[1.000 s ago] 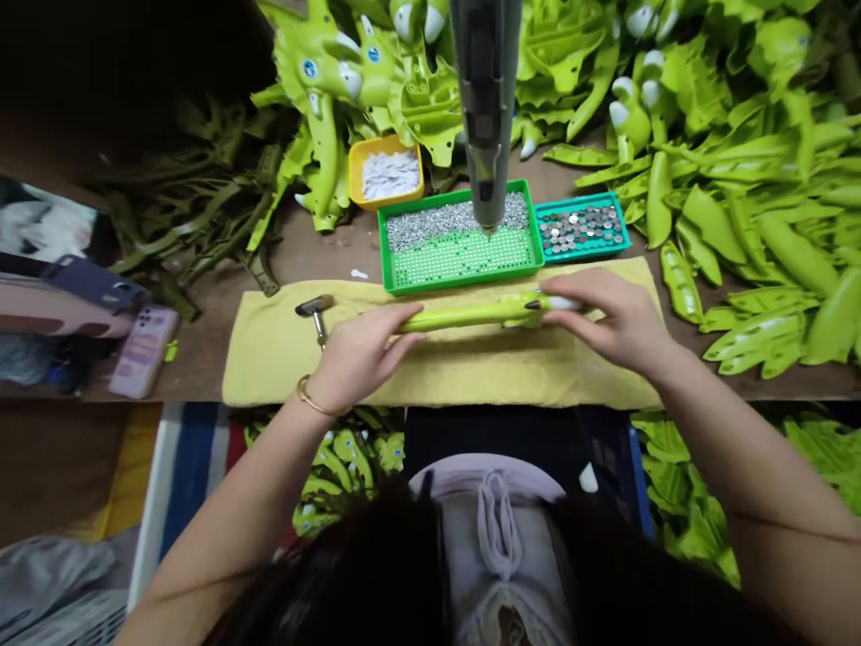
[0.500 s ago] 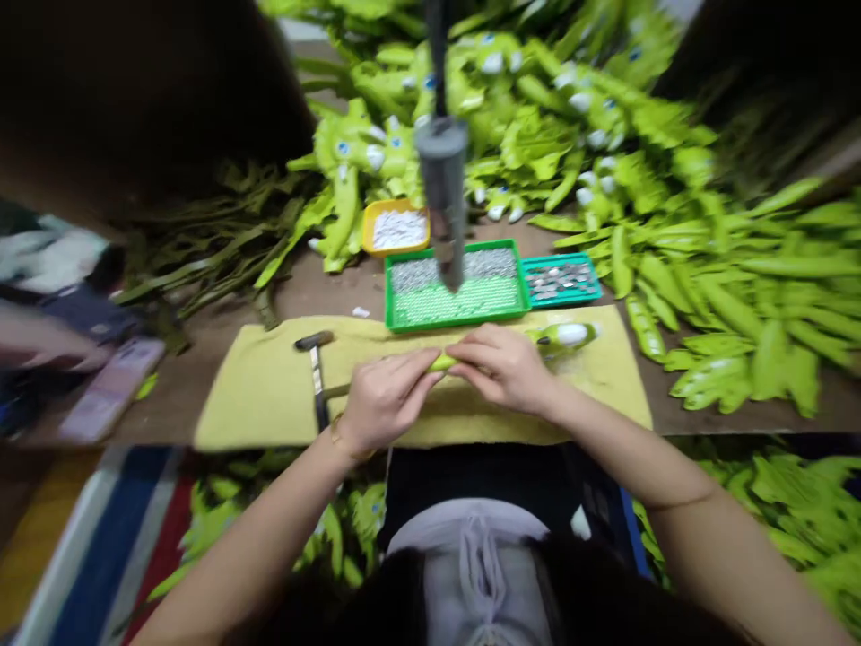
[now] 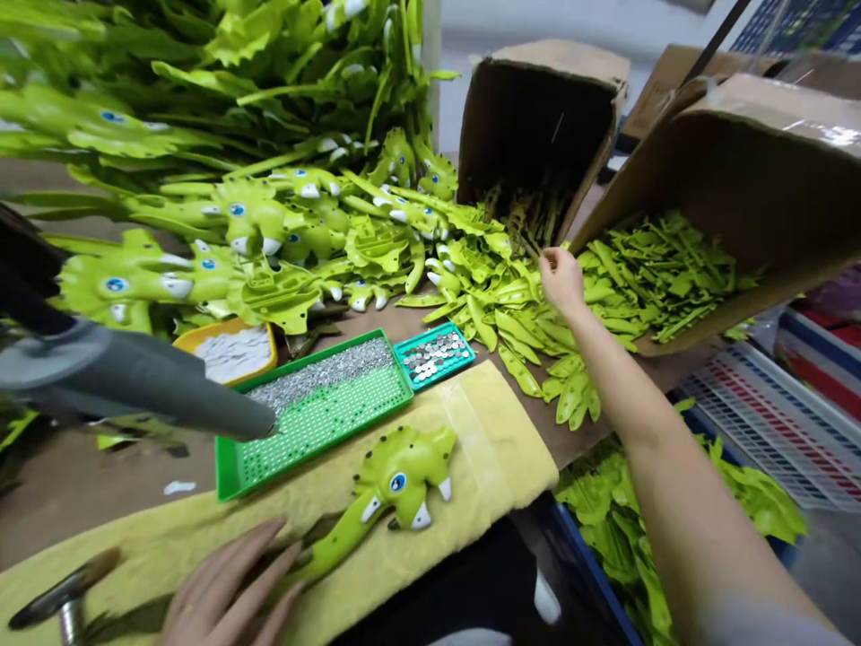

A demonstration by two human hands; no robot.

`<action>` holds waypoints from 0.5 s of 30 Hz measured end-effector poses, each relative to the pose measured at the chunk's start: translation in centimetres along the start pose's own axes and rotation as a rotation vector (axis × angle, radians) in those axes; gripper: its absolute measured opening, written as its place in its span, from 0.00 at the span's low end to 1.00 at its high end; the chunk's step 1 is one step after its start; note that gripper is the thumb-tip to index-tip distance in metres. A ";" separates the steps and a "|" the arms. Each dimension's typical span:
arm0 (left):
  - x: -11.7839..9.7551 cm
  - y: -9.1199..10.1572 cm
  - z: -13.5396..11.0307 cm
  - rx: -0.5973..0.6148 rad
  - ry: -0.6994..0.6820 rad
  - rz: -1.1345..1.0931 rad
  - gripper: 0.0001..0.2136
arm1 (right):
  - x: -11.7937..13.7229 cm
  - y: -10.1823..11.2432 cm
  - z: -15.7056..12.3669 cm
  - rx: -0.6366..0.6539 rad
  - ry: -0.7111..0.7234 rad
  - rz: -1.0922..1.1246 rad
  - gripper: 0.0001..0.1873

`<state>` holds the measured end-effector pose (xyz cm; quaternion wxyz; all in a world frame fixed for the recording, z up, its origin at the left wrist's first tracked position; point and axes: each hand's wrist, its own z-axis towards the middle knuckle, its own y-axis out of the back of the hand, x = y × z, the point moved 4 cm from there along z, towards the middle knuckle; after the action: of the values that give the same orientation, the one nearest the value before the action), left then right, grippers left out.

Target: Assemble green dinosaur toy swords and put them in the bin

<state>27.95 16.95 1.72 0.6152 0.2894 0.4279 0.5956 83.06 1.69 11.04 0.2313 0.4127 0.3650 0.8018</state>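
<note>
On the yellow cloth lies a lime-green plastic dinosaur-head piece [image 3: 404,475] with a blue eye, white horns and a long narrow end. My left hand [image 3: 232,588] rests beside that narrow end, fingers stretched out and touching it. Far to the right, my right hand [image 3: 561,276] reaches to the mouth of a cardboard box [image 3: 552,58]. Its fingers are pinched on a thin brownish strip [image 3: 530,244], one of several in the box. At the lower left, a hammer [image 3: 67,592] lies on the cloth, partly cut off by the frame.
A green tray [image 3: 323,431] of small metal pins, a teal tray [image 3: 434,354] of metal discs and a yellow tub [image 3: 232,354] of white bits stand behind the cloth. A grey machine nozzle [image 3: 154,377] juts in from the left. Another box [image 3: 787,108] holds green strips.
The view has swung right. Both hands were together over the cloth on a small green piece; now my right hand is at the box and my left lies on the cloth.
</note>
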 end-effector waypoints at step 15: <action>-7.1 -7.5 13.6 -0.037 0.199 0.143 0.25 | 2.1 0.5 9.6 -0.130 -0.082 -0.003 0.25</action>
<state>43.99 11.14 2.86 0.5306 0.2473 0.4542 0.6716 89.83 6.60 16.27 0.2734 0.4289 0.3031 0.8059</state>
